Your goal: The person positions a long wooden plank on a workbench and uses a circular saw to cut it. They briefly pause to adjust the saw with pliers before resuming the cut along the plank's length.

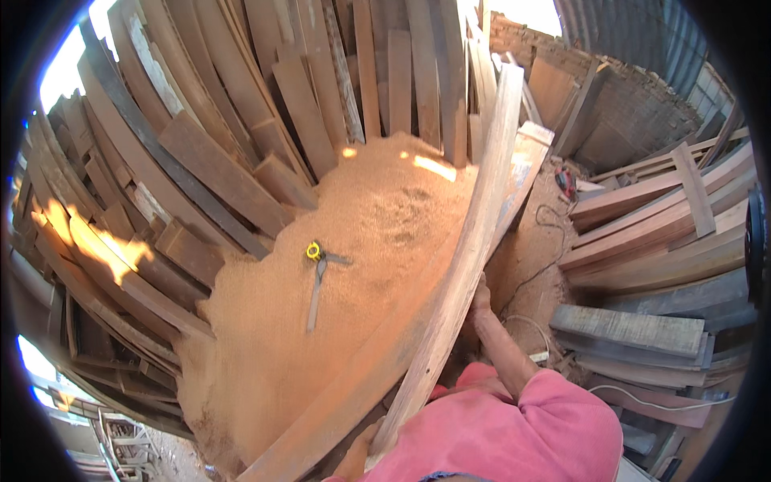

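A long pale wooden board [450, 309] runs from my body up toward the far right. My right hand [481, 297] grips its right edge around the middle, with the fingers partly hidden behind the wood. At the near end, my left hand [357, 455] holds the board's left side, its fingers mostly hidden too. Another wooden piece [530, 153] shows beneath the board's far part. To the left, on the sawdust [249, 353], lie a try square [316, 297] and a round yellow-and-black tape measure [313, 251], touching or nearly so.
Many planks [225, 169] lean upright along the left and back. Stacked boards [658, 241] fill the right side, with shorter blocks [630, 329] nearer me. A dark cord [538, 269] trails over the floor to a red power tool [566, 183]. A brick wall [642, 108] stands behind.
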Motion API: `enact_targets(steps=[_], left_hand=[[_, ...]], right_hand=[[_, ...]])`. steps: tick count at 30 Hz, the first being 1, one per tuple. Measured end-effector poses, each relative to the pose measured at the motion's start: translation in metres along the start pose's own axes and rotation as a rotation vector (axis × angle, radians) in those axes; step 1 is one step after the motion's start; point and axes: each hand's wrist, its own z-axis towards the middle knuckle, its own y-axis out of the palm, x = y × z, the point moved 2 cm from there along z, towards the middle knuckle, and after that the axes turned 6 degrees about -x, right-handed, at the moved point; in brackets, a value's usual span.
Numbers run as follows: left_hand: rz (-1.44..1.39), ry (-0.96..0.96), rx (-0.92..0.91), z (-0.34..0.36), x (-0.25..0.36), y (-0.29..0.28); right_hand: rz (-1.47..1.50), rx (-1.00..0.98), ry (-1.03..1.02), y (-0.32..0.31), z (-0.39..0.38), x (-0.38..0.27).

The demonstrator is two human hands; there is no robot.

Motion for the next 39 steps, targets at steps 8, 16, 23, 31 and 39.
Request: enact_targets(steps=[8, 16, 23, 31, 39], left_hand=[[-0.055, -0.15, 0.004, -0.068, -0.082, 0.018], [-0.012, -0.136, 0.038, -0.069, -0.068, -0.028], [0.091, -0.056, 0.034, -0.037, -0.049, -0.075], [0.366, 0.034, 0.09, -0.019, -0.018, -0.144], [0.067, 0.212, 0.084, -0.03, -0.008, -0.135]], right_hand=[[-0.011, 0.131, 0.137, -0.056, -0.015, 0.086], [-0.01, 0.081, 0.073, -0.125, 0.046, 0.142], [0.075, 0.057, 0.019, -0.1, 0.075, 0.11], [-1.268, 0.433, -0.118, -0.052, 0.046, 0.026], [-2.102, -0.726, -0.348, 0.124, -0.008, 0.027]])
